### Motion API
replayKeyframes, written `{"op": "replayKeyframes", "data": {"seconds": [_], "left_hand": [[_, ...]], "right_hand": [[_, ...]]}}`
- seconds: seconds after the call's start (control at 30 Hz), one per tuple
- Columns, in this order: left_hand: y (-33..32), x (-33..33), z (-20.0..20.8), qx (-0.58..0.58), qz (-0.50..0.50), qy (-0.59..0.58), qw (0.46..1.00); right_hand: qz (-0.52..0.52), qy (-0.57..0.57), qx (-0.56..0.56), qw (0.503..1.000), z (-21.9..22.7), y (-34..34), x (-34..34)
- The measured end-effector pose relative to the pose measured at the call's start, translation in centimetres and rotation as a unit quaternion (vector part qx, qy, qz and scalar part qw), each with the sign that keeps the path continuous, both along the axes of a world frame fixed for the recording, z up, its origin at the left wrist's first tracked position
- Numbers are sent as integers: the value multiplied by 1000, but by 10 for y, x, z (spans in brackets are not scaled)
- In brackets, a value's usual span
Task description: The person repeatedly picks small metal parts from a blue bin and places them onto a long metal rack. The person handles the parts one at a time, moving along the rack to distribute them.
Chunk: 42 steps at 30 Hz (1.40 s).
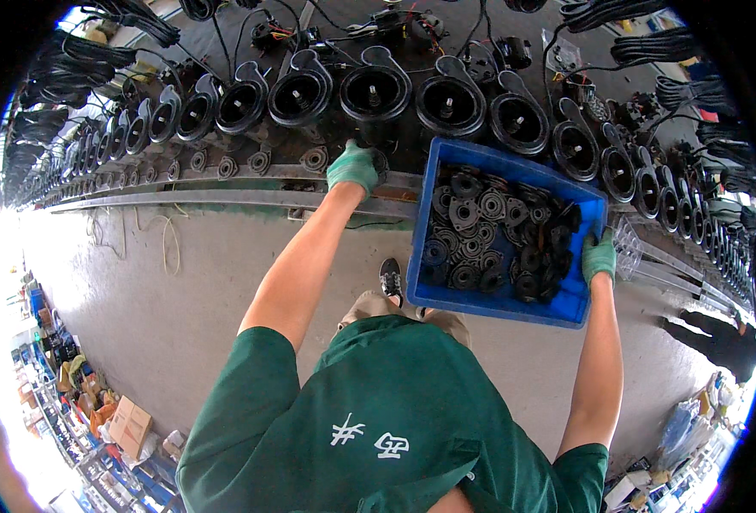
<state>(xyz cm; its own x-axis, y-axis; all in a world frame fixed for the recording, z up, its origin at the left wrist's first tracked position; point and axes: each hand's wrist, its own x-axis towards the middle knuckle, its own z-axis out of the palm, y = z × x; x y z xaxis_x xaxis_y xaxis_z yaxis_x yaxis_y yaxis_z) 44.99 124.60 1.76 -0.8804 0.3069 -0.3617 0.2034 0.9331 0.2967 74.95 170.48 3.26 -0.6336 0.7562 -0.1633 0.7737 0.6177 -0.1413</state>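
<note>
My right hand (pixel 599 256), in a green glove, grips the right wall of a blue plastic crate (pixel 499 316). Inside the crate lie many dark round flange plates (pixel 491 205), some with pointed ears, heaped loosely. My left hand (pixel 354 171), also gloved in green, is over the metal rail at the bench edge, left of the crate. Its fingers are closed at a dark round flange plate (pixel 380 164), partly hidden by the glove. Left of that hand, similar flange plates (pixel 314 159) are set out in a row along the rail.
A long row of black round housings (pixel 375 91) with upright shafts lines the bench behind the rail. Coiled black cables (pixel 656 44) and small motors lie farther back. Cardboard boxes (pixel 128 426) stand at the lower left. Another person (pixel 720 338) is at the far right.
</note>
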Motion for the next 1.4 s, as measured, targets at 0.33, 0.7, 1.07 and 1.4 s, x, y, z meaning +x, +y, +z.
{"op": "replayKeyframes", "data": {"seconds": [0.33, 0.7, 1.07, 1.4], "left_hand": [[-39, 7, 14, 471, 126, -180, 855], [78, 122, 107, 371, -225, -117, 894], [53, 141, 97, 593, -88, -366, 712], [27, 147, 97, 698, 163, -544, 437]], "right_hand": [[-25, 0, -13, 1000, 9, -11, -3], [-35, -9, -21, 999, 11, -9, -7], [-33, -10, -34, 999, 17, -12, -6], [-9, 12, -41, 999, 9, -9, -7]]}}
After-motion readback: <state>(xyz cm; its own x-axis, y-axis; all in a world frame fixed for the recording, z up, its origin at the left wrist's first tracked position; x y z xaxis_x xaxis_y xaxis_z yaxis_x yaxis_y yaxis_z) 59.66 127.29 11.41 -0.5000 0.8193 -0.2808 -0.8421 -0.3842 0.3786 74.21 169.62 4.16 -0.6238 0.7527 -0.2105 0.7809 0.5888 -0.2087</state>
